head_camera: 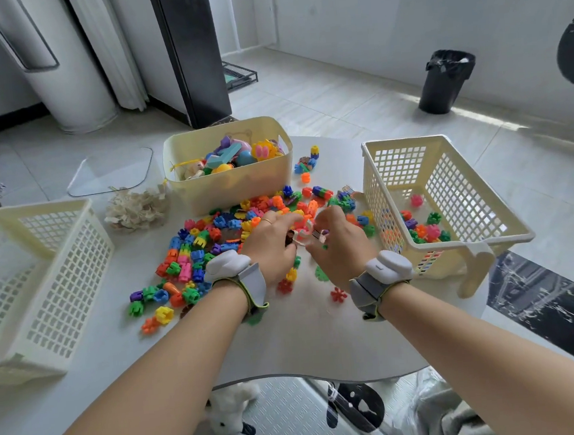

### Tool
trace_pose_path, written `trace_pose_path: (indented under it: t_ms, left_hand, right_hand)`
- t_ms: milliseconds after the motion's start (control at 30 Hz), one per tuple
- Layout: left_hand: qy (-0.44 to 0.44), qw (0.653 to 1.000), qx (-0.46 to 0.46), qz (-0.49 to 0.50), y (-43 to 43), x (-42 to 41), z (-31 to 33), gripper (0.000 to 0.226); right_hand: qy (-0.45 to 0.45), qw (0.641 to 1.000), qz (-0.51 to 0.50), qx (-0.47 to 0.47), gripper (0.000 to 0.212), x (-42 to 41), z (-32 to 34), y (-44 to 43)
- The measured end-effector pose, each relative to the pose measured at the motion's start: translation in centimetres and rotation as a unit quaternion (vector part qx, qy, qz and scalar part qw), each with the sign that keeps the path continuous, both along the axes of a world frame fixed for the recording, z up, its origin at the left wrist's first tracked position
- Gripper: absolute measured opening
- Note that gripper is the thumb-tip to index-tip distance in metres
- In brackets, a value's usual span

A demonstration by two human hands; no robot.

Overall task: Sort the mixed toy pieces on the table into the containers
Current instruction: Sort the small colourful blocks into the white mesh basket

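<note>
A heap of small bright interlocking toy pieces covers the middle of the white table. My left hand and my right hand meet over the heap's right side, fingers curled round a small pale ring-shaped piece held between them. The lattice basket on the right holds several coloured pieces. The lattice basket on the left shows no pieces. A solid cream bin at the back is full of larger toys.
A clear tub and a pile of pale beige pieces sit back left. A few loose pieces lie near my wrists. On the floor are a black waste bin and, under the table edge, a white plush toy.
</note>
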State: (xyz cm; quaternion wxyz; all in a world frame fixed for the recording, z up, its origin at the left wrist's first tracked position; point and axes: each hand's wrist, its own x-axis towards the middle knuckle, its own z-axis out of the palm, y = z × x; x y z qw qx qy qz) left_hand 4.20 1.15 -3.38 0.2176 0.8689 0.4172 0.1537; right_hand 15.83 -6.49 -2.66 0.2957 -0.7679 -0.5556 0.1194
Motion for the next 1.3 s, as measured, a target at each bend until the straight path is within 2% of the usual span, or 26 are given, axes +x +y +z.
trace_pose_path:
  t_ms: [167, 267, 367, 533, 700, 867, 967, 1100, 1200, 1300]
  left_hand:
    - [-0.052, 0.998, 0.022, -0.012, 0.5, -2.1, 0.6, 0.043]
    - [-0.089, 0.995, 0.046, 0.026, 1.2, -3.5, 1.3, 0.037]
    - [-0.115, 0.99, 0.066, 0.056, 2.0, -5.2, 2.4, 0.034]
    - [-0.141, 0.978, 0.089, 0.126, 3.6, -8.5, 4.4, 0.031]
    - [-0.133, 0.97, 0.116, 0.169, 5.4, -11.4, 6.3, 0.029]
    - [-0.129, 0.958, 0.134, 0.22, 8.4, -14.5, 7.7, 0.025]
    - [-0.138, 0.952, 0.114, 0.248, 10.3, -15.7, 8.1, 0.024]
    - [-0.133, 0.945, 0.103, 0.279, 12.7, -16.8, 8.2, 0.038]
    - [-0.107, 0.944, 0.098, 0.298, 15.0, -17.2, 7.6, 0.025]
    - [-0.07, 0.951, 0.089, 0.288, 16.6, -17.1, 6.9, 0.027]
  right_hand:
    - [0.06, 0.998, 0.028, -0.001, 0.026, -2.2, 1.0, 1.5]
    - [0.075, 0.996, 0.046, 0.014, 0.026, -3.9, 1.8, 2.5]
    - [0.077, 0.994, 0.067, 0.035, 0.029, -5.5, 2.7, 3.7]
    - [0.045, 0.993, 0.09, 0.064, 0.022, -8.0, 4.0, 6.6]
    - [0.03, 0.989, 0.128, 0.066, 0.024, -10.2, 5.5, 9.0]
    - [0.063, 0.984, 0.154, 0.066, 0.023, -13.8, 6.2, 12.7]
    - [0.068, 0.982, 0.161, 0.065, 0.026, -15.4, 6.2, 15.1]
    - [0.064, 0.986, 0.145, 0.046, 0.036, -17.2, 5.9, 17.9]
    - [0.047, 0.986, 0.153, 0.041, 0.038, -17.6, 5.5, 18.8]
    - [0.046, 0.981, 0.181, 0.044, 0.038, -17.1, 4.8, 18.7]
